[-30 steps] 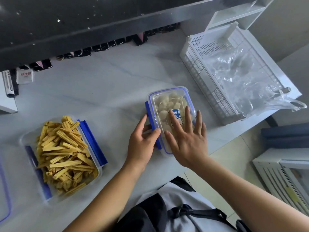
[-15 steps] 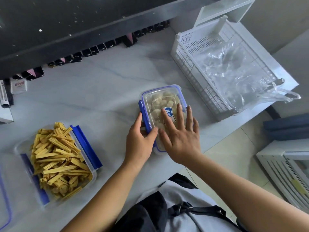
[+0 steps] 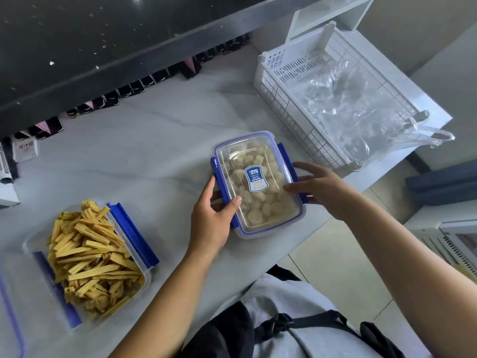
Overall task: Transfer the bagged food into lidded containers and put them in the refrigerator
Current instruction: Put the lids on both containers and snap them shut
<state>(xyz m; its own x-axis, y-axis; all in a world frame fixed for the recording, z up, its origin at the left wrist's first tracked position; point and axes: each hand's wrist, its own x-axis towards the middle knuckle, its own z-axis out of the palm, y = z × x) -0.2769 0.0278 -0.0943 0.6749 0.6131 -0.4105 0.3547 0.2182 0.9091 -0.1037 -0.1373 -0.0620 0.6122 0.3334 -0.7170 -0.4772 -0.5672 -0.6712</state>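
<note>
The box (image 3: 258, 182) is lying lengthwise between both hands: left hand (image 3: 210, 218) is pinching its edge, while right hand (image 3: 326, 188) fingers (image 3: 305, 166) are touching the opposite edge, spread.

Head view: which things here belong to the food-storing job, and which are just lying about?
Job:
- lidded container of pale pieces, gripped by the left hand, touched by the right hand
- open container of yellow sticks
- empty bags in the white basket

Lying about:
- row of dark phones along the back
- white packet, far left
</note>
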